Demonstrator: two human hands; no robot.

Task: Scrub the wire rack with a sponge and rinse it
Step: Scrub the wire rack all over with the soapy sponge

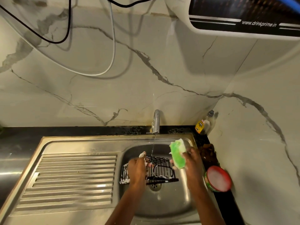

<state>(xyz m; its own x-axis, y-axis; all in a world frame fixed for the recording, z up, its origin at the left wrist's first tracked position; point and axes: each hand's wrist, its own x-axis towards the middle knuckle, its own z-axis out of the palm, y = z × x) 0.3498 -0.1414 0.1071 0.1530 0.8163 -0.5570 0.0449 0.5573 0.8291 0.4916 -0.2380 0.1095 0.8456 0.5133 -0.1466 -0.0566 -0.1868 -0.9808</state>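
Soapy wire rack held in the sink basin under a thin stream from the tap.

The black wire rack lies low in the sink over the drain, its long axis running left to right — suds coat its left end. The left hand grips the rack's left part, fingers curled over the wires. The right hand clasps a green sponge — held upright just above the rack's right end. A red-rimmed soap tub sits on the counter to the right.
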